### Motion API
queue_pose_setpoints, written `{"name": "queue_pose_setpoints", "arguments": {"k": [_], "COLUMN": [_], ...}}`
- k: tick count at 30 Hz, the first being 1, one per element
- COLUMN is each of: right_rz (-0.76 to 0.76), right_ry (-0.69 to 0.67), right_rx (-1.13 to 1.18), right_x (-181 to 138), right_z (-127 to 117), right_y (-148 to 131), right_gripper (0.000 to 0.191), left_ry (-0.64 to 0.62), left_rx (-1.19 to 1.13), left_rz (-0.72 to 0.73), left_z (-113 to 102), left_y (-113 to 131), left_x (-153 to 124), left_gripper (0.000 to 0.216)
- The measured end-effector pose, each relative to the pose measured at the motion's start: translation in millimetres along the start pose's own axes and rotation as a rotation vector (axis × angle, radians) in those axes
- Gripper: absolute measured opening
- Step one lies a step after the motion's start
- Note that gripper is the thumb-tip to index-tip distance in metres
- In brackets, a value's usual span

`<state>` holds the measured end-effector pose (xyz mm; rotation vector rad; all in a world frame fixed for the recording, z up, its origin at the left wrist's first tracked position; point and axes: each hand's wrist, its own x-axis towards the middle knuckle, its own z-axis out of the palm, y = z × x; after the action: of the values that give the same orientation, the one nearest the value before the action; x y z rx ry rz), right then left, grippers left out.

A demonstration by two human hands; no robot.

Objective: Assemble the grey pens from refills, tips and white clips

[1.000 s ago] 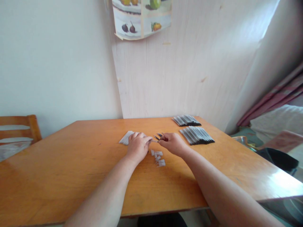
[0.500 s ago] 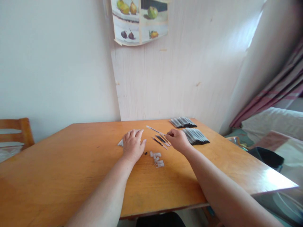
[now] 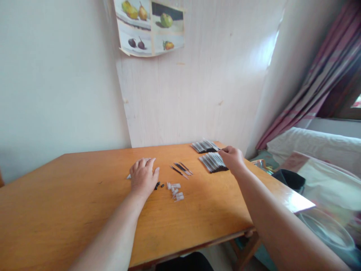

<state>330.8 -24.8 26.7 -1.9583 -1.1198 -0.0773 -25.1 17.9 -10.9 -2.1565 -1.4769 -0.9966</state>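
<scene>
My left hand (image 3: pixel 143 177) lies flat on the wooden table (image 3: pixel 70 195), fingers stretched over a white stack of which only a corner shows. My right hand (image 3: pixel 232 157) reaches to the far right, fingers closed at the near stack of thin black-tipped tubes (image 3: pixel 212 162); a thin tube pokes out by its fingertips. A second such stack (image 3: pixel 203 146) lies just behind. Between my hands lie a few loose thin tubes (image 3: pixel 181 168), several small clear caps (image 3: pixel 175 190) and two tiny black bits (image 3: pixel 158 185).
The table stands against a pale wall with a fruit poster (image 3: pixel 150 26). Right of the table are a striped curtain (image 3: pixel 316 86), a pale cushion (image 3: pixel 313 145), a dark bag (image 3: pixel 290 180) and a basin (image 3: pixel 327 233) on the floor.
My right hand moved right from the table's middle to the tube stacks, carrying a thin tube. My left hand stayed on the white stack. The view swung to the right.
</scene>
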Motion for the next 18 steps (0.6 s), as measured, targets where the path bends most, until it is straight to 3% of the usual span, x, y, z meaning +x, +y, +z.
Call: {"name": "queue_pose_setpoints", "arguments": {"k": [8, 18], "right_rz": [0.155, 0.202], "right_ry": [-0.04, -0.096], "right_rx": [-0.199, -0.287], "right_x": [-3.3, -12.0], "right_z": [-3.0, 1.9], "right_y": [44.8, 46.1], "right_gripper": [0.036, 0.034], "left_ry": [0.011, 0.004], "left_rx": [0.043, 0.067], "left_rz": [-0.009, -0.009], "left_z": [6.4, 6.8], "left_y": [-4.5, -7.0], "left_x": [1.3, 2.5], "left_gripper": [0.039, 0.039]}}
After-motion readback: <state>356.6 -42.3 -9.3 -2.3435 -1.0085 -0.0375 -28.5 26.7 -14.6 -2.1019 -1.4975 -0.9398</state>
